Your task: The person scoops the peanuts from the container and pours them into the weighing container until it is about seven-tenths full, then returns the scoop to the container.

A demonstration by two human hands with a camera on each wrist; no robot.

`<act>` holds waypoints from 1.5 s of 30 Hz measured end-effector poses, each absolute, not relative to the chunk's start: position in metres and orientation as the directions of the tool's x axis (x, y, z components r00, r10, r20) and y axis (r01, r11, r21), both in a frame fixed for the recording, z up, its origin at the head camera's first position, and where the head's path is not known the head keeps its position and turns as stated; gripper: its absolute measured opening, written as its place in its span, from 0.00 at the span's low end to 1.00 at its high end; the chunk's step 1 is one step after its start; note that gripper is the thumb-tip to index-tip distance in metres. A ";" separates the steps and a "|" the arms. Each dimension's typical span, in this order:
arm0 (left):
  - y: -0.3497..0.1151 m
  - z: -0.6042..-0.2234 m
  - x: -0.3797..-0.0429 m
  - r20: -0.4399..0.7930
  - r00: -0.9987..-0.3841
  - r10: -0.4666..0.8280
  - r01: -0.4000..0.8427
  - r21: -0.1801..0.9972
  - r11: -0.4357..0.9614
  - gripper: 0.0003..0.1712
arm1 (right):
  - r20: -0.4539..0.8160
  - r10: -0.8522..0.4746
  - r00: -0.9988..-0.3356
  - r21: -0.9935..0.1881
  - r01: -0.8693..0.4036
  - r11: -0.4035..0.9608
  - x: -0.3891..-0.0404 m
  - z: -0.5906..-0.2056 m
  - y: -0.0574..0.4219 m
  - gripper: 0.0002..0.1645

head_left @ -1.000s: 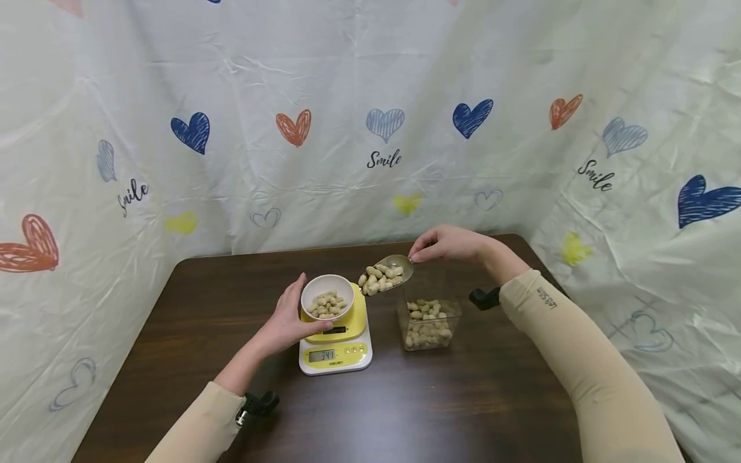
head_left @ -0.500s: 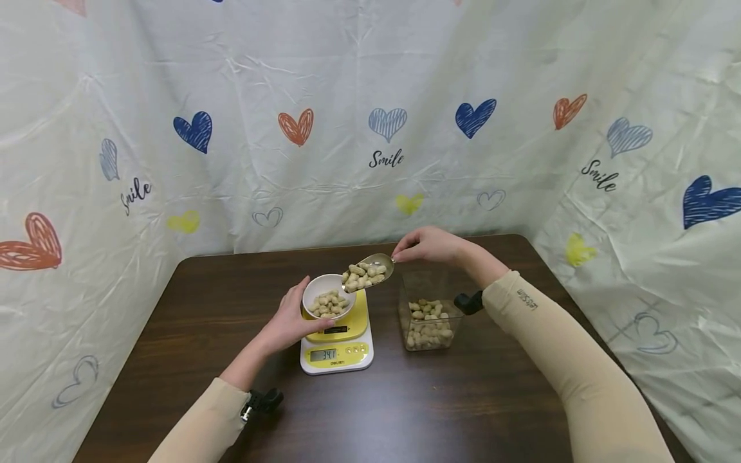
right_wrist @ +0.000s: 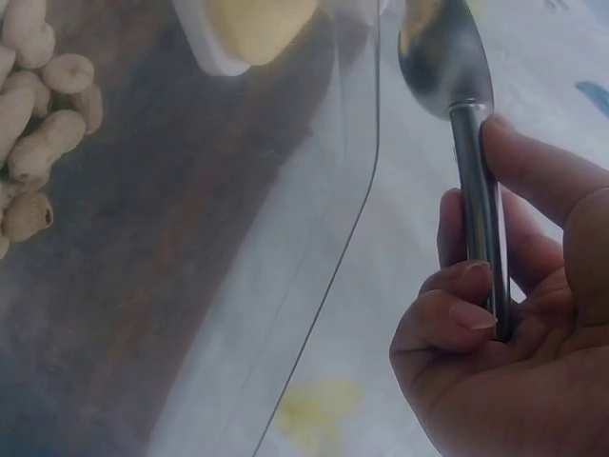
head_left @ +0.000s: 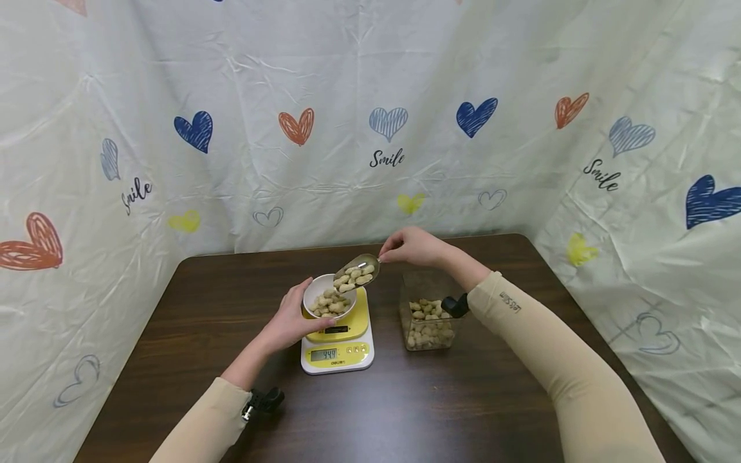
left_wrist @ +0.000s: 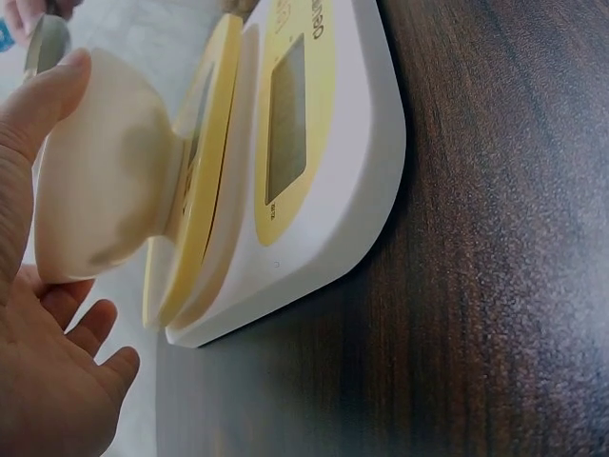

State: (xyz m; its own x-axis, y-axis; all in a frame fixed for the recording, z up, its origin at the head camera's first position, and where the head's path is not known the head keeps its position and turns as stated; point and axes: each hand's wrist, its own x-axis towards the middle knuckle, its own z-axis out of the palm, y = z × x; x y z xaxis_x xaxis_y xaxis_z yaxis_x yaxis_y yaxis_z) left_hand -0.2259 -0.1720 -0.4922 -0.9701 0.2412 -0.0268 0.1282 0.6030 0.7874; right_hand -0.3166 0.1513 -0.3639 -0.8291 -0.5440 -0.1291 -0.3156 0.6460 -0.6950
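My right hand point(head_left: 415, 247) holds a metal scoop point(head_left: 370, 262) by its handle, the fingers curled round it in the right wrist view. Peanuts in their shells point(head_left: 357, 276) lie in the scoop, which tilts down to the left over a white bowl point(head_left: 314, 290). More peanuts point(head_left: 331, 303) are inside that bowl, which stands on a yellow and white kitchen scale point(head_left: 357, 328). With thumb and fingers round its side, my left hand point(head_left: 289, 319) grips the bowl; in the left wrist view the thumb lies at the rim. The scale's display point(head_left: 324, 354) appears to read 44.9.
To the right of the scale, a clear plastic container point(head_left: 406, 308) is partly filled with peanuts, under my right forearm. Everything stands on a dark wooden table point(head_left: 231, 308). A white curtain with printed hearts point(head_left: 347, 193) hangs behind and at both sides.
My right hand has moved left with the scoop, which now overhangs the bowl. Some peanuts have gone into the bowl, and the display has risen from about 34.1. The left hand stays put.
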 end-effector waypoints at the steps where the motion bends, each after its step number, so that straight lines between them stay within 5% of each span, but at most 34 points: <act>1: -0.172 -0.492 -0.226 -0.026 -0.970 0.242 0.129 0.787 0.603 0.71 | -0.126 -0.542 -0.831 -0.695 -0.316 0.646 -0.316 -0.364 0.150 0.11; 37: -0.171 -0.492 -0.224 -0.019 -0.970 0.243 0.132 0.797 0.590 0.70 | -0.053 -0.482 -0.874 -0.714 -0.304 0.630 -0.310 -0.352 0.168 0.11; 45: -0.170 -0.490 -0.223 -0.038 -0.972 0.231 0.110 0.799 0.592 0.70 | -0.066 -0.421 -0.905 -0.743 -0.238 0.626 -0.299 -0.340 0.193 0.17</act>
